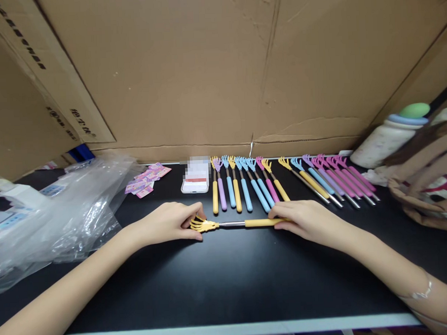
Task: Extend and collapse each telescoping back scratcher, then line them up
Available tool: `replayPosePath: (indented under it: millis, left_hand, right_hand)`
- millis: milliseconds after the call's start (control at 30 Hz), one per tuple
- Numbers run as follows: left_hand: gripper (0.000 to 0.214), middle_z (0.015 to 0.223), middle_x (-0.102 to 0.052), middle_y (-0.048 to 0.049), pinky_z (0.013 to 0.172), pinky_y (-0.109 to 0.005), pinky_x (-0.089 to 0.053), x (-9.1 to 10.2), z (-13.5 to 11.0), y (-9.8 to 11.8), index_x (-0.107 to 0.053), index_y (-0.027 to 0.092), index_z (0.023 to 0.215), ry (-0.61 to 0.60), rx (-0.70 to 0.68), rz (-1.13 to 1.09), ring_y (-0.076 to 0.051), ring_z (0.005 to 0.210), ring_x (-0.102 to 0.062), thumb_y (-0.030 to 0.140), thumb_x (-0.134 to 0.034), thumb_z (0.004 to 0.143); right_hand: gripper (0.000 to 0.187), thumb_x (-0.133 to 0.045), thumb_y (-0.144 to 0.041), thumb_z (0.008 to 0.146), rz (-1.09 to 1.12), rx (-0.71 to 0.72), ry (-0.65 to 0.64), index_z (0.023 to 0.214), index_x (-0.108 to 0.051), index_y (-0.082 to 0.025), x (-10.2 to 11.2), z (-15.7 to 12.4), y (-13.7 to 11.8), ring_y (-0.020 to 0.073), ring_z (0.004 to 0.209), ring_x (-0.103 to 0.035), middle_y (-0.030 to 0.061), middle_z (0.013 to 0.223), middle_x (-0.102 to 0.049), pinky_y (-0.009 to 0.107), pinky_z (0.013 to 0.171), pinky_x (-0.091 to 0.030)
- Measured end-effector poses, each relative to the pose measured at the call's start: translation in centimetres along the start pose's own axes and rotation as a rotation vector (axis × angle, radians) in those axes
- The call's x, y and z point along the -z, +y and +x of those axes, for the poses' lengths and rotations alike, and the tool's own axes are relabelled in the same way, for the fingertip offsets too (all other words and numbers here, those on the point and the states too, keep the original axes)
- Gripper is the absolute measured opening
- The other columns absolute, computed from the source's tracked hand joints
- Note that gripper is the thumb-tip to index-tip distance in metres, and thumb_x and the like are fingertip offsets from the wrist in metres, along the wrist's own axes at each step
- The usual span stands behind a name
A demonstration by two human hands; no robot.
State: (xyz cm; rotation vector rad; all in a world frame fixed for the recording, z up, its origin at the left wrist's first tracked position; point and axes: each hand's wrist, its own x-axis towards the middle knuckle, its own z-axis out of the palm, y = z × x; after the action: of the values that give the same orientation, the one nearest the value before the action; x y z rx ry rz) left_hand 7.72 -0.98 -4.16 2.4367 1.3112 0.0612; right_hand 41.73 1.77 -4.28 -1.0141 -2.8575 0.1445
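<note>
A yellow back scratcher [236,224] lies crosswise on the black table [228,281], its metal shaft partly drawn out. My left hand [170,222] pinches its claw end. My right hand [307,220] grips its yellow handle. Just behind them lies a row of several back scratchers [246,186] with yellow, purple, blue and pink handles, claws pointing away from me. A second group of scratchers [331,180] lies to the right with shafts extended.
A white phone-like box [196,181] and pink slips [147,180] lie behind my left hand. Crumpled clear plastic bags [62,214] fill the left. A bottle [387,138] and a bag [427,178] stand at right. Cardboard walls [219,69] close the back.
</note>
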Motion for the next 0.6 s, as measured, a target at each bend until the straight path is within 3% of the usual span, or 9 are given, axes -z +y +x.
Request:
replayPosePath:
  millis: [600]
  left_hand:
    - [0.042,0.065,-0.049,0.0051,0.052,-0.022,-0.026,-0.04,0.04,-0.01,-0.052,0.023,0.099,0.011,-0.012,0.004,-0.013,0.058,-0.047,0.06,-0.053,0.079]
  right_hand:
    - [0.019,-0.043,-0.036,0.09,0.009,0.003,0.008,0.093,-0.058,-0.024,0.24,-0.04,-0.09,0.016,0.073,-0.062,0.0017,0.087,-0.066,0.026,0.064,-0.041]
